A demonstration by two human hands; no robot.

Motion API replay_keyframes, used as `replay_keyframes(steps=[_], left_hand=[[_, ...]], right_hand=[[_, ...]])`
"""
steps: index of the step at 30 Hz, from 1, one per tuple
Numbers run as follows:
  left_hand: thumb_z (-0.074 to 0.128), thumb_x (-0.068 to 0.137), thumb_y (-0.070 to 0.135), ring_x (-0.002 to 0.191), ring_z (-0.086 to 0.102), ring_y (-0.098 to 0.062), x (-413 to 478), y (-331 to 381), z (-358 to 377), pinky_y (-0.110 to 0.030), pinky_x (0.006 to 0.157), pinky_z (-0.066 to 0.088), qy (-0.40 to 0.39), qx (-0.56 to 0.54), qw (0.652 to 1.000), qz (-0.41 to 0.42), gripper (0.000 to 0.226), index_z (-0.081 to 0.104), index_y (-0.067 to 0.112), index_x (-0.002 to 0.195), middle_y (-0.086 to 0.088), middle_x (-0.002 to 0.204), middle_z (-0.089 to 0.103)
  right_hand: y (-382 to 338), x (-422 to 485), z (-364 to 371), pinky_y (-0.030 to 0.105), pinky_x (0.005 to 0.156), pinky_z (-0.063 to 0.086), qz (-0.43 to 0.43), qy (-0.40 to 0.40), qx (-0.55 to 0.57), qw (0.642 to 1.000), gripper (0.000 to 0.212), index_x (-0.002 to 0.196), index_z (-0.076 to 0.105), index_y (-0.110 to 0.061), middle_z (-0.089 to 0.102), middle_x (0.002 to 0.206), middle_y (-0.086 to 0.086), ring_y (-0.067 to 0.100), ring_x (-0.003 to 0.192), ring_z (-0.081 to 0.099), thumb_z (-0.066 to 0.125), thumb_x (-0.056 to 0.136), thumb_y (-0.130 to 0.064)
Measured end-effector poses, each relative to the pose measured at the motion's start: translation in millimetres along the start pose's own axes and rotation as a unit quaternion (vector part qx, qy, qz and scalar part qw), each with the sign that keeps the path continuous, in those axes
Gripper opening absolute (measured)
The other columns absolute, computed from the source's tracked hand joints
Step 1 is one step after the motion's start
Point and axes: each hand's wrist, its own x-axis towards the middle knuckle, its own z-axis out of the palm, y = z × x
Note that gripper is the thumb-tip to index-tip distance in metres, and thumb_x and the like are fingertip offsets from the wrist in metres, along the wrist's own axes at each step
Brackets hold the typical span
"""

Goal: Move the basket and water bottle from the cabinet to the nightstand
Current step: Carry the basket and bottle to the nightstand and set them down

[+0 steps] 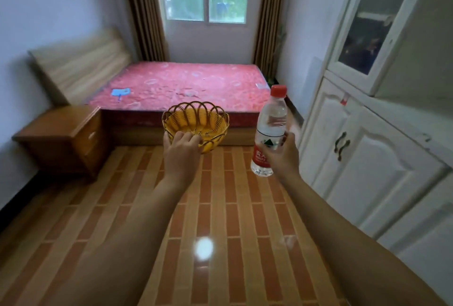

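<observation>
The right hand (282, 156) is wrapped around the lower half of the bottle (269, 131), fingers closed over its red label, thumb side toward the camera. The label carries white characters and a small green mark above them; the hand and blur hide most of it, so the writing cannot be read. The bottle is clear, with a red cap, and its long axis runs nearly upright, cap up and leaning slightly right. It is held in the air above the floor (220, 207), just left of the cabinet (367, 158).

The left hand (180, 156) grips the near rim of the basket (196, 121), fingers curled over the edge into the bowl, thumb under the outer wall. The basket is yellow with a looped rim, mouth up and tipped a little toward the camera. It too is held in the air, in front of the bed (183, 85), well apart from the bottle.

The nightstand (61, 134), brown wood with drawers, stands at the left against the wall, just beside the bed's near corner. Both items are away from it. The cabinet is white, its lower doors shut with dark handles, with glass doors above.
</observation>
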Motion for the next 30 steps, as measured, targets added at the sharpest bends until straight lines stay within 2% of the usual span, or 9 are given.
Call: replay_keyframes(steps=[3,6,14,17,19,26,30], left_hand=[[0.071,0.075,0.012,0.091,0.06,-0.034,-10,-39,-13,-0.064,0.097,0.035,0.008,0.021,0.999,-0.032,0.01,0.067,0.01,0.084,-0.01,0.084,0.068],[0.067,0.079,0.012,0.095,0.058,-0.033,-21,-81,-26,-0.063,0.1,0.03,0.008,0.045,0.996,-0.073,0.009,0.066,0.01,0.088,-0.01,0.088,0.068],[0.068,0.078,0.011,0.094,0.058,-0.034,-38,-173,-53,-0.063,0.1,0.031,0.023,0.099,0.985,-0.137,0.011,0.066,0.009,0.088,-0.01,0.088,0.068],[0.071,0.075,0.01,0.091,0.059,-0.034,-39,-207,-58,-0.063,0.099,0.032,0.024,0.114,0.983,-0.139,0.012,0.066,0.01,0.086,-0.01,0.087,0.068],[0.071,0.075,0.011,0.09,0.059,-0.033,-38,-229,-59,-0.063,0.099,0.033,0.017,0.116,0.983,-0.139,0.012,0.066,0.01,0.085,-0.009,0.085,0.068],[0.074,0.073,0.01,0.086,0.06,-0.033,-23,-289,-53,-0.063,0.098,0.035,0.018,0.114,0.985,-0.129,0.014,0.065,0.009,0.084,-0.008,0.082,0.067],[0.073,0.074,0.008,0.089,0.06,-0.033,-4,-320,-41,-0.063,0.1,0.032,0.029,0.106,0.985,-0.132,0.014,0.066,0.008,0.086,-0.009,0.084,0.067]], right_hand=[[-7,-2,41,0.032,0.085,0.045,-0.002,-0.033,-0.006,0.999,0.062,0.12,0.043,-0.009,0.057,0.109,-0.007,0.019,0.106,0.055,0.078,0.07,-0.02],[-18,-7,85,0.036,0.089,0.046,0.011,-0.081,0.008,0.997,0.061,0.12,0.041,-0.011,0.057,0.122,0.008,0.024,0.112,0.055,0.077,0.071,-0.019],[-39,-14,195,0.046,0.093,0.049,-0.01,-0.166,0.027,0.986,0.064,0.12,0.041,-0.016,0.057,0.123,0.009,0.026,0.112,0.056,0.078,0.068,-0.025],[-46,-12,235,0.048,0.095,0.048,-0.017,-0.189,0.049,0.981,0.064,0.12,0.041,-0.011,0.055,0.124,0.014,0.029,0.114,0.055,0.078,0.069,-0.019],[-49,-11,259,0.049,0.094,0.049,-0.032,-0.196,0.037,0.979,0.065,0.12,0.041,-0.011,0.056,0.123,0.014,0.03,0.112,0.056,0.078,0.069,-0.023],[-57,-7,329,0.044,0.095,0.049,-0.04,-0.221,0.061,0.973,0.065,0.121,0.041,-0.009,0.055,0.122,0.016,0.028,0.112,0.055,0.079,0.069,-0.018],[-59,9,367,0.045,0.095,0.049,-0.046,-0.229,0.055,0.971,0.064,0.121,0.041,-0.009,0.055,0.122,0.016,0.029,0.112,0.054,0.079,0.069,-0.017]])
